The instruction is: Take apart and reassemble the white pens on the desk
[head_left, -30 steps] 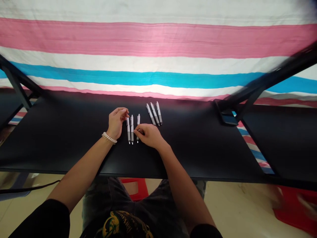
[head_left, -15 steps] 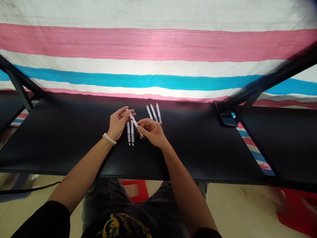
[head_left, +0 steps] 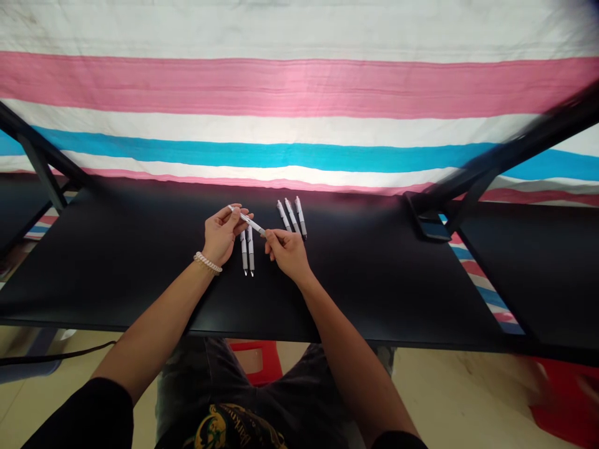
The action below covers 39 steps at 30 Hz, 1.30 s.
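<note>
A white pen (head_left: 253,225) is held slantwise between my two hands, above the black table. My left hand (head_left: 221,233), with a white coiled band at the wrist, pinches its upper left end. At the lower right end, the fingers of my right hand (head_left: 289,252) are closed on the pen and hide its tip. Below it lie two white pens with grey grips (head_left: 251,252) side by side, points toward me, their upper parts partly covered. Beyond my right hand rest three more white pens (head_left: 292,216) in a slanted row.
The black tabletop (head_left: 374,274) stretches to both sides, with black slanted supports (head_left: 505,153) at its ends. A dark phone-like object (head_left: 433,228) lies by the right support. A striped sheet (head_left: 299,87) hangs behind. Under the table stands a red stool (head_left: 264,365).
The held pen has tilted flatter, and its left end has shifted slightly left with my left hand. My right hand has turned at the pen's other end. The pens on the table stay put.
</note>
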Each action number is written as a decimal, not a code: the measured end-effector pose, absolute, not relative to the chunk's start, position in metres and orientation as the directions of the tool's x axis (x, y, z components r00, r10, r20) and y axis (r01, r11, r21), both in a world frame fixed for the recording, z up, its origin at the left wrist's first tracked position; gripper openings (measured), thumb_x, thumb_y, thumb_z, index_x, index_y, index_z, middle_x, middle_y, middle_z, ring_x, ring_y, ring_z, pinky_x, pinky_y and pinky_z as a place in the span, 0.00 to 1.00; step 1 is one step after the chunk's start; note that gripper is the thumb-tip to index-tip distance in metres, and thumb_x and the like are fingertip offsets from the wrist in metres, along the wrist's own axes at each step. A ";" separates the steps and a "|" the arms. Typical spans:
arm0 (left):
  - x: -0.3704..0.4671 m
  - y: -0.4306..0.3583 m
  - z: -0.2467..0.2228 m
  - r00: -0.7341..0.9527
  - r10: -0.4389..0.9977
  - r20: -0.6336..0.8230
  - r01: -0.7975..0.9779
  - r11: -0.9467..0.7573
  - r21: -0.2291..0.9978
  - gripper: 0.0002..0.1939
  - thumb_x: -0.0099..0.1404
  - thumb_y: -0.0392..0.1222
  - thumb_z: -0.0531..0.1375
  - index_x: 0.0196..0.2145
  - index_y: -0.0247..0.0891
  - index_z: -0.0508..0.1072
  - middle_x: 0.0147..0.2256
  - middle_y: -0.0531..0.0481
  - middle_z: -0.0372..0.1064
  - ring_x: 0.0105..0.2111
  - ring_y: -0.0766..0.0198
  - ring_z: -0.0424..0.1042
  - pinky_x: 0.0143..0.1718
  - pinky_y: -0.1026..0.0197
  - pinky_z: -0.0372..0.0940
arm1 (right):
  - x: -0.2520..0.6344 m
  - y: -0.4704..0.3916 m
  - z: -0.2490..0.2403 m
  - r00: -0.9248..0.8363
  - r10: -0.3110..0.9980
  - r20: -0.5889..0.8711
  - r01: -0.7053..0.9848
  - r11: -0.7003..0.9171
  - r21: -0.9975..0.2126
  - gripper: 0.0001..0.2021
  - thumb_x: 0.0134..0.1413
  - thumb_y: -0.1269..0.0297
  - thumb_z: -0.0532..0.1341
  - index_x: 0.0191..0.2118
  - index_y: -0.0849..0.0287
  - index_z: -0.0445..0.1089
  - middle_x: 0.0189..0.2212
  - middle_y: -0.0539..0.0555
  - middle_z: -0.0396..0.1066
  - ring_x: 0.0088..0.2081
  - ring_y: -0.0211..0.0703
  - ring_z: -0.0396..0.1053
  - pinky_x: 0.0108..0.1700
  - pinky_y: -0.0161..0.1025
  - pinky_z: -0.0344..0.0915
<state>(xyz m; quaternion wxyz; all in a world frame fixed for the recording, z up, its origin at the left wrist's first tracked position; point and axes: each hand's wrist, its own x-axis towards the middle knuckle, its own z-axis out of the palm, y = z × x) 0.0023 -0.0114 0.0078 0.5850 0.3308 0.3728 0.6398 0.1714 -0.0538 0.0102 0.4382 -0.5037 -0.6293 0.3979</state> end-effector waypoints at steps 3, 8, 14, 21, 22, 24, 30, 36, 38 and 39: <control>0.004 -0.012 0.007 -0.131 0.991 -0.025 -0.506 -0.045 0.862 0.17 0.56 0.48 0.70 0.37 0.33 0.75 0.37 0.42 0.77 0.40 0.54 0.79 0.47 0.50 0.72 | 0.171 -0.054 0.011 -0.006 0.963 0.271 0.342 0.256 -0.904 0.16 0.61 0.51 0.60 0.36 0.56 0.78 0.24 0.51 0.71 0.24 0.37 0.67 0.27 0.35 0.64; 0.006 -0.011 0.004 -0.174 0.984 -0.025 -0.526 -0.071 0.847 0.16 0.56 0.47 0.70 0.36 0.33 0.76 0.38 0.41 0.77 0.40 0.54 0.79 0.48 0.49 0.71 | 0.169 -0.050 0.007 0.036 0.959 0.282 0.204 0.270 -0.941 0.16 0.56 0.53 0.64 0.47 0.55 0.76 0.37 0.54 0.75 0.34 0.40 0.73 0.35 0.37 0.70; 0.004 -0.011 0.002 -0.118 0.992 -0.045 -0.545 -0.027 0.838 0.17 0.57 0.46 0.70 0.41 0.34 0.76 0.38 0.43 0.77 0.40 0.56 0.79 0.49 0.50 0.71 | 0.169 -0.048 0.001 0.000 0.982 0.187 0.109 0.186 -0.977 0.16 0.57 0.52 0.62 0.43 0.59 0.77 0.29 0.53 0.75 0.25 0.38 0.70 0.26 0.36 0.68; 0.005 -0.011 0.002 -0.148 0.988 -0.044 -0.551 -0.045 0.833 0.16 0.57 0.47 0.70 0.37 0.33 0.76 0.37 0.44 0.76 0.40 0.56 0.79 0.48 0.51 0.72 | 0.169 -0.050 0.004 0.055 0.947 0.315 0.239 0.294 -0.925 0.12 0.54 0.56 0.66 0.42 0.55 0.78 0.37 0.54 0.75 0.36 0.41 0.73 0.37 0.38 0.71; 0.005 -0.011 0.002 -0.156 0.987 -0.044 -0.552 -0.049 0.833 0.15 0.57 0.47 0.70 0.37 0.33 0.76 0.38 0.43 0.76 0.40 0.56 0.79 0.49 0.51 0.72 | 0.169 -0.050 0.004 0.059 0.957 0.284 0.225 0.264 -0.938 0.13 0.55 0.55 0.65 0.43 0.56 0.77 0.37 0.54 0.75 0.35 0.41 0.73 0.36 0.38 0.71; 0.005 -0.011 0.002 -0.162 0.986 -0.042 -0.550 -0.055 0.833 0.15 0.57 0.46 0.70 0.37 0.33 0.76 0.39 0.42 0.76 0.41 0.56 0.78 0.50 0.49 0.71 | 0.168 -0.050 0.004 0.045 0.977 0.207 0.185 0.195 -0.963 0.16 0.58 0.52 0.62 0.44 0.58 0.76 0.32 0.54 0.75 0.29 0.39 0.72 0.30 0.37 0.70; 0.005 -0.010 0.002 -0.171 0.984 -0.044 -0.540 -0.057 0.840 0.15 0.58 0.47 0.69 0.37 0.33 0.75 0.40 0.40 0.77 0.43 0.54 0.78 0.51 0.47 0.70 | 0.169 -0.049 0.004 0.054 0.971 0.231 0.120 0.224 -0.967 0.17 0.55 0.52 0.64 0.46 0.56 0.75 0.37 0.55 0.75 0.34 0.41 0.74 0.32 0.37 0.72; 0.005 -0.011 0.004 -0.163 0.985 -0.051 -0.554 -0.049 0.831 0.15 0.57 0.46 0.70 0.37 0.33 0.75 0.39 0.41 0.77 0.41 0.55 0.79 0.50 0.48 0.71 | 0.169 -0.047 0.002 0.039 0.965 0.261 0.111 0.255 -0.960 0.13 0.53 0.57 0.66 0.43 0.55 0.76 0.42 0.56 0.74 0.42 0.44 0.73 0.40 0.40 0.73; 0.005 -0.011 0.004 -0.160 0.986 -0.050 -0.554 -0.048 0.831 0.15 0.57 0.46 0.70 0.36 0.33 0.75 0.39 0.42 0.77 0.41 0.55 0.79 0.50 0.49 0.71 | 0.170 -0.047 0.002 0.048 0.973 0.228 0.091 0.223 -0.971 0.14 0.55 0.56 0.64 0.45 0.56 0.75 0.39 0.56 0.74 0.38 0.43 0.74 0.37 0.41 0.73; 0.005 -0.011 0.003 -0.159 0.986 -0.051 -0.552 -0.046 0.832 0.15 0.57 0.46 0.70 0.36 0.33 0.75 0.39 0.42 0.77 0.41 0.55 0.78 0.50 0.49 0.71 | 0.170 -0.047 0.002 0.048 0.973 0.227 0.101 0.222 -0.970 0.12 0.56 0.56 0.63 0.43 0.56 0.76 0.37 0.56 0.74 0.37 0.43 0.73 0.37 0.41 0.73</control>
